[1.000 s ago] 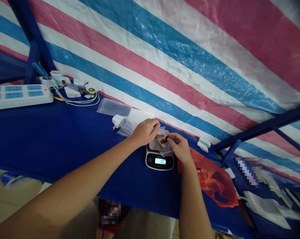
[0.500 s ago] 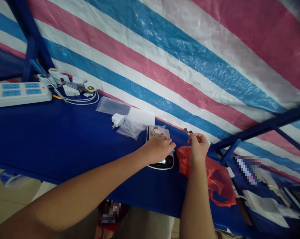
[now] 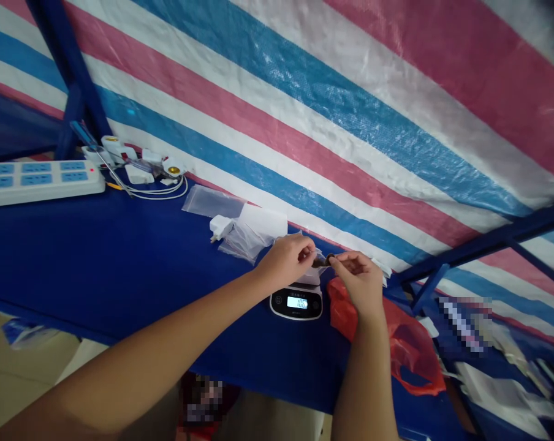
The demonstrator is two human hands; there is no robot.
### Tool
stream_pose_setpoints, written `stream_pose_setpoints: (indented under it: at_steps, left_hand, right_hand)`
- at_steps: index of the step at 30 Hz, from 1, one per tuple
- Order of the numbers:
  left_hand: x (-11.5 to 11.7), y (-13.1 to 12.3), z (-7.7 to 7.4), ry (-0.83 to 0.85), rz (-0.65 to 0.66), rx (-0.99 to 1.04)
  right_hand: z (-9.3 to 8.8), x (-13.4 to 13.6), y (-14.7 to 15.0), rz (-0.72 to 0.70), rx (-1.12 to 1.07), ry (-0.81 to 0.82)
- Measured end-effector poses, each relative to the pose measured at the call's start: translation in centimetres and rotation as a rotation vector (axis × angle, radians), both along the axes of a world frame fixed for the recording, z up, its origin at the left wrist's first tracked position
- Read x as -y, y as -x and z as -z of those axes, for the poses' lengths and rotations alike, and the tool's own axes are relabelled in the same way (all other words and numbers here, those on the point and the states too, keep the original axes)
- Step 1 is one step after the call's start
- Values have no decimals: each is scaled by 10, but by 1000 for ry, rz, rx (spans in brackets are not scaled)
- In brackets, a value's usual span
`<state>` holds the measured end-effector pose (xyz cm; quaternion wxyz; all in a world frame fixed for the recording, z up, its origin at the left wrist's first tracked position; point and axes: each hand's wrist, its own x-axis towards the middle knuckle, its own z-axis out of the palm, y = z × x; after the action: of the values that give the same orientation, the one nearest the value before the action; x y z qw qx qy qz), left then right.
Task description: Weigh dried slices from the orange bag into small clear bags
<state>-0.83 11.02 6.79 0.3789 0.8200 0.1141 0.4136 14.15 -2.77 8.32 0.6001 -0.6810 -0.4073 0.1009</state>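
A small digital scale (image 3: 296, 303) stands on the blue table, its lit display facing me. Over its plate, my left hand (image 3: 289, 256) pinches with thumb and forefinger near a clear plastic bag; what exactly sits between the fingertips is hidden. Close on the right, my right hand (image 3: 357, 275) grips a small dark brown piece (image 3: 331, 260) in its fingertips, at the bag's side. Most of the scale's plate is covered by the hands and the bag. Beneath my right wrist lies a crumpled red plastic bag (image 3: 408, 343).
White power strip (image 3: 42, 184) at the far left, with chargers and a coiled cable (image 3: 160, 193) beside it. Clear bags (image 3: 212, 201), a white adapter (image 3: 220, 226) and white paper (image 3: 265, 220) lie left of the scale. Striped sheeting hangs behind; a blue frame bar (image 3: 479, 236) crosses at right.
My right hand has moved left and down, bringing the brown piece over the scale to my left hand. My left hand has lifted and pulled back, uncovering the display.
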Motion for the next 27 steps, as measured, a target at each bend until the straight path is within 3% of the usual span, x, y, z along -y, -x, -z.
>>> stream_pose_setpoints:
  at_steps: [3,6,10,14,20,22,24,27]
  left_hand:
    - [2,-1,-1,17,-4,32]
    - [4,-4,-1,38,-33,72]
    - [7,-10,1,178,-19,138]
    - [6,-14,3,314,20,177]
    - [1,-11,5,333,109,63]
    - [-3,-10,3,319,193,-23]
    - [-7,-6,-3,295,309,-135]
    - [-6,19,-20,371,483,-257]
  right_hand:
    - [0,-5,11,184,286,41]
    - [-1,-9,29,276,622,70]
    - [3,-18,51,392,799,21]
    - [14,-28,56,308,866,1]
    - [13,-23,45,-9,717,168]
    - [11,-16,35,36,519,123]
    - [11,-10,23,179,275,9]
    - [14,-6,9,324,101,-89]
